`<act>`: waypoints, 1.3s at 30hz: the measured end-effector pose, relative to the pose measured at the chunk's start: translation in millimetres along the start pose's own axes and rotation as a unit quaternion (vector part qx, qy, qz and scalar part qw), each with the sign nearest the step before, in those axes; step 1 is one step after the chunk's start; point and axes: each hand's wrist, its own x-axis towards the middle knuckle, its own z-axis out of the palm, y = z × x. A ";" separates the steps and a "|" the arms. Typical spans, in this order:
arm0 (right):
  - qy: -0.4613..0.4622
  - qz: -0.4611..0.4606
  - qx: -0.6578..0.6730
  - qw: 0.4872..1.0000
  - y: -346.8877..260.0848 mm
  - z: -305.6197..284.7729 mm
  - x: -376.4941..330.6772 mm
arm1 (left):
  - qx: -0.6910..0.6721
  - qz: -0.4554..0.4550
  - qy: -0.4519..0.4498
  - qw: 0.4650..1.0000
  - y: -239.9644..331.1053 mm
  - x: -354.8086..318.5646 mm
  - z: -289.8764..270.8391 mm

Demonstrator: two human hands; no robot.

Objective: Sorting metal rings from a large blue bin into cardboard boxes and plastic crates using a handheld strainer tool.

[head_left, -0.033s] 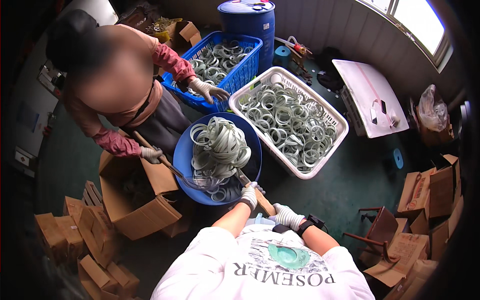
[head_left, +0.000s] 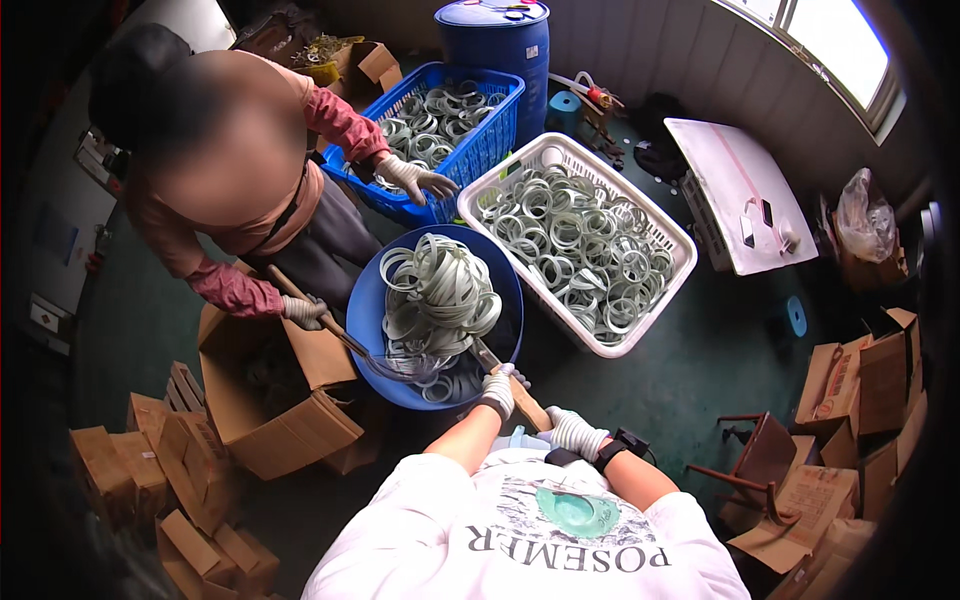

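My left hand (head_left: 498,393), in a pale glove, is closed round a wooden-handled tool (head_left: 531,408) near its metal shank. Farther back on that handle my right hand (head_left: 577,434), also gloved, grips too. The tool's head is hidden by a tall heap of pale green-grey rings (head_left: 443,285) in a round blue tub (head_left: 366,318). Across from me a person (head_left: 240,170) in a pink top and gloves holds another wooden-handled tool (head_left: 342,333) with a wire-like head at the tub's near left. The person's other hand (head_left: 415,180) is spread above a blue basket's edge.
A white basket (head_left: 645,347) full of rings stands right of the tub; the blue basket (head_left: 510,100) behind holds more. A blue drum (head_left: 500,50) is at the back. An open cardboard box (head_left: 290,440) sits left, a brown chair (head_left: 755,465) and boxes (head_left: 835,385) right.
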 end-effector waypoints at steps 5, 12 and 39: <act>-0.011 0.012 -0.020 1.000 4.4 0.0 1.0 | -0.019 -0.009 -0.009 1.000 -2.8 -2.4 -1.6; -0.025 0.009 -0.009 1.000 9.4 1.5 -0.2 | -0.022 -0.013 0.012 1.000 -4.6 -7.6 -0.1; -0.044 -0.063 0.192 0.978 10.5 -3.2 -29.0 | 0.014 0.006 0.007 1.000 -21.0 -15.0 6.3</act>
